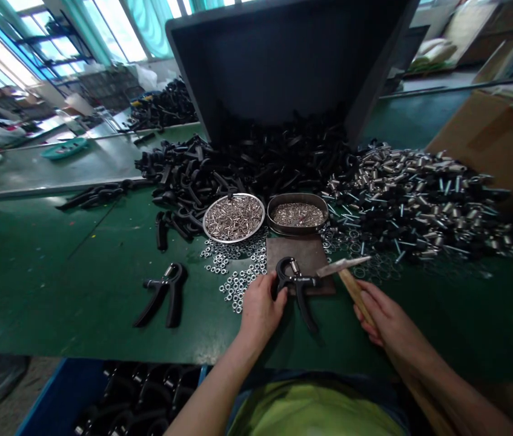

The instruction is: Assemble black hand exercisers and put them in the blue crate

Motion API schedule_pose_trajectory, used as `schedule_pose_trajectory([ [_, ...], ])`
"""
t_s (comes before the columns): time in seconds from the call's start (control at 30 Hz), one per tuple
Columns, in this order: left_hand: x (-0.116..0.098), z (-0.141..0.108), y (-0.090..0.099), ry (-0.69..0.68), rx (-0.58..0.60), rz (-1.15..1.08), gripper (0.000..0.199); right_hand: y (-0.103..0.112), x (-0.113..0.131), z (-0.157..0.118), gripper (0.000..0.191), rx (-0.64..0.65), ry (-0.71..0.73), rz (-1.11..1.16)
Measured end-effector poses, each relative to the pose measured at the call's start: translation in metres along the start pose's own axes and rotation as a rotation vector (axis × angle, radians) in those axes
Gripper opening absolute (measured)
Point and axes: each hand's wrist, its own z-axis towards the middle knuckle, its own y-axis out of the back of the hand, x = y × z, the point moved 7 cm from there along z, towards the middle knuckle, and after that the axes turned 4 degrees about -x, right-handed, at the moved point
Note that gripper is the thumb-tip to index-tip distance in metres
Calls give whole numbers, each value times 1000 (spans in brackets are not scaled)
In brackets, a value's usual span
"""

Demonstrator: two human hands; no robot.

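My left hand [263, 306] is closed on one handle of a black hand grip [302, 297], whose spring end lies over a flat metal plate [299, 251]. Wrapped round the wooden handle of a hammer [355, 293] is my right hand [381, 315]; the hammer's metal head is just right of the hand grip, above the plate's right edge. A second black hand grip [175, 295] lies on the green table to the left. Behind the plate stand a round dish of small metal pins [234, 219] and an oval tin of tiny metal parts [298, 215].
Metal rings [238, 284] lie left of the plate. A heap of black handles [256, 157] spills from a large grey bin [278, 66]. Springs and screws [420, 206] are piled at right, near a cardboard box [496, 139]. A blue crate [74, 393] of hand grips is below the table.
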Motion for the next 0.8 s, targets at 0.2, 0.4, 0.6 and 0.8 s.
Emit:
schedule_pose_trajectory([
  [0.2, -6, -1, -5, -43, 10, 38, 24, -25, 72, -26, 39, 63, 456, -347],
  [0.4, -7, -1, -6, -31, 33, 73, 26, -22, 89, -36, 41, -74, 767, -672],
  [0.6, -10, -1, 0, -83, 43, -11, 35, -17, 54, -26, 41, -125, 821, -932],
  [0.8, 6, 0, -13, 360, 229, -800, 27, 34, 28, -19, 37, -386, 826, -1221],
])
